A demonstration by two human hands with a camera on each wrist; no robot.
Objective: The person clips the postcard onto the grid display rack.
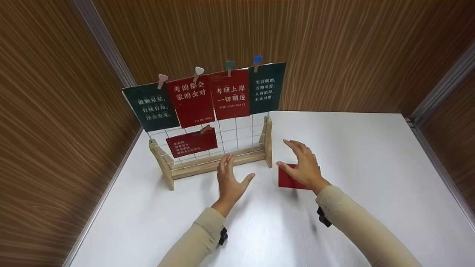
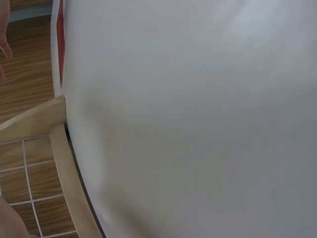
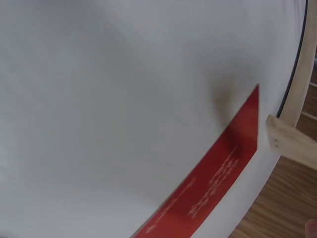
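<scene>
My left hand [image 1: 229, 183] hovers before the rack's wooden base bar [image 1: 207, 167], thumb spread from the fingers, holding nothing. To its right, my right hand [image 1: 302, 167] is held above a red card [image 1: 287, 180] lying on the table, also with thumb and fingers apart and nothing between them. The right wrist view gives more of that red card [image 3: 213, 183], with pale lettering on it. A wire grid rack [image 1: 236, 135] stands behind the hands. Along its top hang green and red cards, and a smaller red card [image 1: 193, 143] is clipped lower on the left.
Heart-topped clothespins in pink [image 1: 162, 79], white [image 1: 198, 72], green [image 1: 229, 66] and blue [image 1: 257, 62] hold the top cards. The rack's wooden right foot [image 1: 268, 144] is close to the right hand. Wood-grain panels [image 1: 334, 55] enclose the white table [image 1: 356, 148].
</scene>
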